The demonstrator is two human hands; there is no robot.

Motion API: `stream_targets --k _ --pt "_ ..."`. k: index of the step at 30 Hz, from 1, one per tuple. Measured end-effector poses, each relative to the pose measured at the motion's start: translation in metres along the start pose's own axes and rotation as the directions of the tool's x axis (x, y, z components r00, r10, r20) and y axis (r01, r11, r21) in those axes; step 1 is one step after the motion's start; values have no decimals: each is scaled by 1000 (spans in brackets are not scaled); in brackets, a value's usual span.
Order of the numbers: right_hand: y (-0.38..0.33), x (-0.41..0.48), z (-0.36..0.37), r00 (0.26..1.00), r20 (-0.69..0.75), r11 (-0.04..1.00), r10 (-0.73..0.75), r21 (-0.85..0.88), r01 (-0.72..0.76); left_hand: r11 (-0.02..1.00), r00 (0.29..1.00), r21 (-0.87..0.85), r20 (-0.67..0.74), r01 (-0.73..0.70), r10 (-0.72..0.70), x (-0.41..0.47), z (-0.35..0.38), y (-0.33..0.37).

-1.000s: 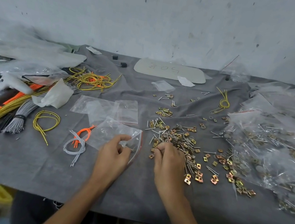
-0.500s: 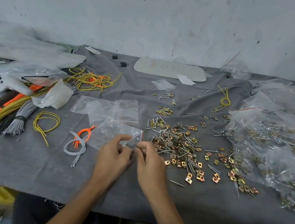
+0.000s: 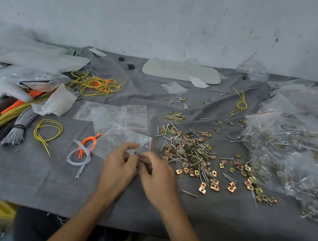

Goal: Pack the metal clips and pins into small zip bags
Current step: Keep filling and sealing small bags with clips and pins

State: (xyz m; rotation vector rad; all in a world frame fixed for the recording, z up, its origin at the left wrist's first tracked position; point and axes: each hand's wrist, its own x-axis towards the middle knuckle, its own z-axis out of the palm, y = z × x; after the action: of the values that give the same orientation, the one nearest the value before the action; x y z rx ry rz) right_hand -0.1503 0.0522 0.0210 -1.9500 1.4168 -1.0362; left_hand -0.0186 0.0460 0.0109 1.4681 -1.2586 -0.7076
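Head view, entries as I log them from my station.

- zip bag (image 3: 122, 142): clear, with a red strip along its mouth. It lies on the grey surface (image 3: 38, 182) just left of the loose pile. I see little or nothing inside it.
- left hand (image 3: 118, 169): thumb and forefinger pinch the near edge of the zip bag by its mouth, the same hold as a second ago.
- right hand (image 3: 158, 176): a second ago it sat on the pile, picking. It has since crossed over and now meets the left hand at the bag mouth, fingers curled. I cannot tell whether it pinches a part or the bag's lip, because the fingertips are blurred and overlap.
- clips and pins (image 3: 189, 157): brass-coloured clips and silver pins heaped just right of the hands, with strays scattered beyond.
- filled bags (image 3: 294, 164): piled at the far right, well apart from the hands.
- spare bags (image 3: 112, 114): flat and empty, just behind the held one.

Judgement: the move from pile to mouth reads as a load being delivered. I take this bag to be at the start of filling, with most of the pile left to pack.
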Motion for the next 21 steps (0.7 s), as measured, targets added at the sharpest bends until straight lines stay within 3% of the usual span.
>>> stream_targets --k 4,10,14,18,21 --pt "-1 -3 -2 1000 -14 998 -5 -56 4 999 1000 -40 6 7 -6 0 -2 -2" --pt "0 -2 -1 988 141 990 -56 -121 74 999 1000 -31 6 6 -6 1 0 -2" --pt "1 -3 -1 999 -44 1000 2 -12 -2 1000 1000 -27 0 -12 12 2 -2 -3" --pt "14 4 -17 947 -318 960 -42 -275 -50 999 1000 -24 -15 -26 25 2 -1 -2" --pt "22 5 -26 939 -342 909 32 -380 -169 999 1000 -33 -17 -20 20 1 -1 -3"
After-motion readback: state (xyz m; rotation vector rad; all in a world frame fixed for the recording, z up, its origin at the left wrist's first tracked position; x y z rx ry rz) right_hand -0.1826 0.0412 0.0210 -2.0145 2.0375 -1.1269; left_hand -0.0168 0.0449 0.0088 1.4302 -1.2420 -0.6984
